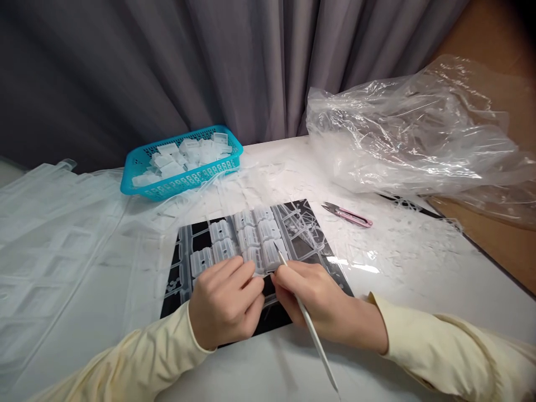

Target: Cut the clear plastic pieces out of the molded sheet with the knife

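Observation:
A sheet of clear plastic parts (250, 237) lies on a black mat (264, 326) in the middle of the table. My left hand (228, 301) is closed at the near edge of the parts; what its fingertips hold, if anything, is hidden. Closed around a thin white stick-like tool (312, 329), my right hand (312, 296) rests on the mat's right part. The tool's dark tip points up and away, over the parts, while its other end reaches toward me. Both hands' fingertips nearly meet.
A blue basket (184, 183) of clear pieces stands at the back left. Pink-handled snips (347, 215) lie right of the mat. A large clear plastic bag (410, 139) fills the back right. Clear plastic sheets (54, 245) cover the left, small scraps the right.

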Tool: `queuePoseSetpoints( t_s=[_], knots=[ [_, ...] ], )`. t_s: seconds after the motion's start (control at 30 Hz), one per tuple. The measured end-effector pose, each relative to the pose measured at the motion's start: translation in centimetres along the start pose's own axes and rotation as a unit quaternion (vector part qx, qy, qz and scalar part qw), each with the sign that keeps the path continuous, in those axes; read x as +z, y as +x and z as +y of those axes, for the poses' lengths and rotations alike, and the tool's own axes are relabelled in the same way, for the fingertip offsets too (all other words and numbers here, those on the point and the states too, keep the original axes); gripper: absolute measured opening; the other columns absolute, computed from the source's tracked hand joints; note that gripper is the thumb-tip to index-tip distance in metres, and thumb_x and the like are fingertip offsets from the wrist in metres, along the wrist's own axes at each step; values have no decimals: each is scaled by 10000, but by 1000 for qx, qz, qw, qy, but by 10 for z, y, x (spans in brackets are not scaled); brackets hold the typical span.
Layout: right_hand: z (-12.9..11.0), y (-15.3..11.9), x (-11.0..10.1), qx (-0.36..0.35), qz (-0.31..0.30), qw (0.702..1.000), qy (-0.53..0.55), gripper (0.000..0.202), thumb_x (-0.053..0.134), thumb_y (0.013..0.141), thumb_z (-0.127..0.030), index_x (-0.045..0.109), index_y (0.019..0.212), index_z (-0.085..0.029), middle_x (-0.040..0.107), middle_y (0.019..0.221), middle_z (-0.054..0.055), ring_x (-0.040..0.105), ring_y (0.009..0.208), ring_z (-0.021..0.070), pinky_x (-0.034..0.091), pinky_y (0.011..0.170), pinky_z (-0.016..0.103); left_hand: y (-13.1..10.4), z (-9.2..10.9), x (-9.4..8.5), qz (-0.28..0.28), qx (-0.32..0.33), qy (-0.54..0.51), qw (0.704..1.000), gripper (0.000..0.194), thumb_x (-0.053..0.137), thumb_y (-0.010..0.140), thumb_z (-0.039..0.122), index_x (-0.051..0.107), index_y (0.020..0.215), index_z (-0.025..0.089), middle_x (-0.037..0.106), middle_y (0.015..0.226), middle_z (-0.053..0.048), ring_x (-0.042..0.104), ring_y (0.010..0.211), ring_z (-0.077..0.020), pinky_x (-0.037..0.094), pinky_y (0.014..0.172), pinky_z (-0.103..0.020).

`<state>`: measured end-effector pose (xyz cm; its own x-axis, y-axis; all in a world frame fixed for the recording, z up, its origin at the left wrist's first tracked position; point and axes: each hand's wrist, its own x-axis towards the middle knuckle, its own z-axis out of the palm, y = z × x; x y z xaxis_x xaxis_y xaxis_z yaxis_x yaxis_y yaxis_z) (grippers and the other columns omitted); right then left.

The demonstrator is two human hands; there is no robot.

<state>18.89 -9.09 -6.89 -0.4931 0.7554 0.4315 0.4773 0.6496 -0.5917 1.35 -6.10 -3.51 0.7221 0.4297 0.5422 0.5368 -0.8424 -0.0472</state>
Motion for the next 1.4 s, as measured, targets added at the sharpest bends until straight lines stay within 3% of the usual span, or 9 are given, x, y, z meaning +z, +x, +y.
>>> queuePoseSetpoints(
  t_s=[0.37,0.63,1.0,1.2,1.3,1.4],
  knots=[
    [0,1,-4,-22,-7,1000,10,226,356,725,-12,251,701,-210,276,654,-24,201,563,119,178,493,257,-2,-16,-3,-3,156,-30,987,325,419,743,46,315,463,174,252,494,13,235,473,-133,117,476,-330],
    [-5,2,-7,-20,-2,1000,-1,226,348,725,-2,269,685,-210,299,641,-21,218,551,117,196,482,249,-3,-22,-6,-12,199,-27,979,285,405,744,56,324,500,180,265,506,22,261,460,-127,129,473,-323],
    [-4,1,-2,-40,24,999,-5,204,347,766,-39,263,686,-207,273,637,-24,200,540,112,201,471,250,-1,-18,-2,-19,130,-93,987,305,431,680,27,299,447,173,251,488,10,200,465,-135,125,455,-326],
    [1,-1,1,-38,11,999,-6,203,377,829,-71,294,700,-203,307,632,-34,232,539,104,218,479,244,-4,-7,-1,-22,-10,3,1000,210,503,695,189,402,511,186,349,491,5,303,477,-139,204,450,-312],
    [0,-2,0,-43,16,997,-62,193,382,866,-106,342,699,-195,360,647,-16,269,551,112,212,470,250,-7,-4,0,-41,-25,29,998,180,515,679,232,428,530,182,390,493,1,357,467,-146,236,442,-306],
    [-2,0,-5,-94,25,985,-140,208,359,877,-85,398,696,-179,418,675,19,305,568,129,194,456,260,-9,-3,2,-60,-21,33,997,143,515,678,255,474,570,172,444,506,-4,415,466,-158,273,439,-309]
  ],
)
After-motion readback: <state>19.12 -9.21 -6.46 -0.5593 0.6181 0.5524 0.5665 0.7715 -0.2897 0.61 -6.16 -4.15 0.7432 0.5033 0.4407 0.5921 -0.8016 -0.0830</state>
